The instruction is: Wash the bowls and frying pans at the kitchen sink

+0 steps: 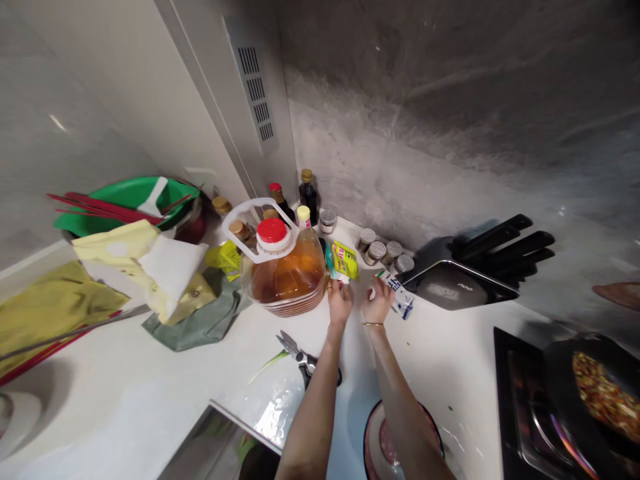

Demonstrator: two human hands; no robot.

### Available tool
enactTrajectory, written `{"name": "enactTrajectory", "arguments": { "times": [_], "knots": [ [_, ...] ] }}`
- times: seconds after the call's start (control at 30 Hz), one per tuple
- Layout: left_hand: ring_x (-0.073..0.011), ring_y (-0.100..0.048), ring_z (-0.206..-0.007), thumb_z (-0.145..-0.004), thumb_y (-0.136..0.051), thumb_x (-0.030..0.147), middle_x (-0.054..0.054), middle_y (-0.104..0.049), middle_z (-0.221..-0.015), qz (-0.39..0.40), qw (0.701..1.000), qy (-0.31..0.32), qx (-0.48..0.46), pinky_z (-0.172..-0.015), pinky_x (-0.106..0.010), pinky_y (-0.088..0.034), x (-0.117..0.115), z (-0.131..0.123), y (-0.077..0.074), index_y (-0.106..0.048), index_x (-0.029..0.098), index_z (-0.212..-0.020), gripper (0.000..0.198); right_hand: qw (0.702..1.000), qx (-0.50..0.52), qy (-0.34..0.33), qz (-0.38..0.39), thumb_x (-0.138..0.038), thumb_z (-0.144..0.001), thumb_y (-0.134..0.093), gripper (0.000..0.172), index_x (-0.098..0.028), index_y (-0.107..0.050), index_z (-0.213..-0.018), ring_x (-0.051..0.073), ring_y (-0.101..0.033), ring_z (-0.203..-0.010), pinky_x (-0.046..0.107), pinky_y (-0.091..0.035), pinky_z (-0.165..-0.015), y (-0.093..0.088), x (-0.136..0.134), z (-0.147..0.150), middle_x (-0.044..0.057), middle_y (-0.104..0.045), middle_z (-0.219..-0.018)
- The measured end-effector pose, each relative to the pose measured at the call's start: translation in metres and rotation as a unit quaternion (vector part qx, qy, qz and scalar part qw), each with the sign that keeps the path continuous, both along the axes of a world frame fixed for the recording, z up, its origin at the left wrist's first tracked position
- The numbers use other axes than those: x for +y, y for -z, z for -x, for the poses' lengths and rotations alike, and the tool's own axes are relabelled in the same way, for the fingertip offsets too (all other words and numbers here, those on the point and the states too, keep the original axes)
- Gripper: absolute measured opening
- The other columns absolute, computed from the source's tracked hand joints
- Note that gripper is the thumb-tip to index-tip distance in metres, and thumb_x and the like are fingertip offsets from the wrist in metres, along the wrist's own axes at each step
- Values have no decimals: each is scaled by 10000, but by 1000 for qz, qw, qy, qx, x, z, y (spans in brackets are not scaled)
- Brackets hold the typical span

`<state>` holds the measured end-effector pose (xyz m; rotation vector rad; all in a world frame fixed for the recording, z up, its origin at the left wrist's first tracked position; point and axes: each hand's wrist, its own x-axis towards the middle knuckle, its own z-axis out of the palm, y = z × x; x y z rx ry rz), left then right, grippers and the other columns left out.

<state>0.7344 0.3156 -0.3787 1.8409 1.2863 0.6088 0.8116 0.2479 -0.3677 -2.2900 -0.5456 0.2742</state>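
My left hand (340, 301) is closed at the lower end of a yellow-and-green seasoning packet (345, 259), just right of a big oil jug (287, 280) with a red cap. A short way to the right, my right hand (379, 303) has its fingers closed on the upper left end of a blue-and-white packet (403, 300). The fingertips are partly hidden in both hands. Kitchen scissors (303, 357) with black handles lie beside my left forearm. Under my right forearm is a bowl with a dark rim (369, 433).
Spice jars (375, 253) line the wall, left of a knife block (450, 287). A pan of food (607, 393) sits on the stove at right. A green basin (120, 200), paper bag (135, 260) and dark sauce bottle (309, 193) stand leftward. A sink edge (245, 427) is in front.
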Motion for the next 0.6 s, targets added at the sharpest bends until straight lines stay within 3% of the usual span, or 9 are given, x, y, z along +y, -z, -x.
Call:
{"name": "enactTrajectory", "arguments": {
  "times": [0.1,0.17,0.27,0.33,0.47,0.6],
  "knots": [
    [-211,-592,-951,-843,-438,152,-153,-551,-1128,8,1000,-12,-19,-904,-369,-481,-1,-3,-2,-488,151,-1209,370,990,-11,88,107,-139,-706,-559,665,-158,-497,-1367,383,-303,-1344,620,-199,-1077,-2,-17,-13,172,-354,-1487],
    [-209,-599,-938,-845,-443,162,-152,-557,-1141,4,1000,-15,-21,-897,-367,-483,-1,-5,-5,-505,161,-1196,356,990,36,88,108,-133,-733,-518,570,-135,-563,-1302,367,-340,-1335,610,-202,-1086,3,-24,-23,179,-426,-1441],
    [-216,-608,-930,-862,-437,183,-138,-603,-1082,-4,1000,-19,6,-878,-366,-484,3,-9,-9,-550,170,-1135,296,993,87,58,-49,-186,-833,-386,464,-116,-602,-1237,271,-467,-1271,490,-306,-1092,13,-24,-27,151,-557,-1327],
    [-230,-612,-951,-874,-429,192,-126,-640,-1016,-12,999,-19,27,-887,-375,-476,8,-12,-12,-578,171,-1090,263,973,129,66,-182,-300,-876,-370,461,-103,-592,-1229,244,-541,-1197,429,-394,-1042,16,-17,-23,155,-599,-1267],
    [-241,-585,-1109,-893,-388,183,-137,-659,-1096,-27,999,-4,23,-968,-378,-439,19,-18,-16,-584,164,-1139,316,886,244,157,-362,-477,-828,-474,514,-119,-602,-1173,243,-609,-1084,407,-471,-962,10,3,-10,151,-655,-1154],
    [-242,-431,-1319,-869,-399,131,-143,-567,-1310,-48,998,30,1,-1076,-397,-356,23,-20,-20,-492,173,-1318,460,801,358,151,-455,-427,-725,-589,504,-168,-593,-1158,218,-629,-1057,406,-476,-966,6,10,-9,113,-668,-1124]
  ]
}}
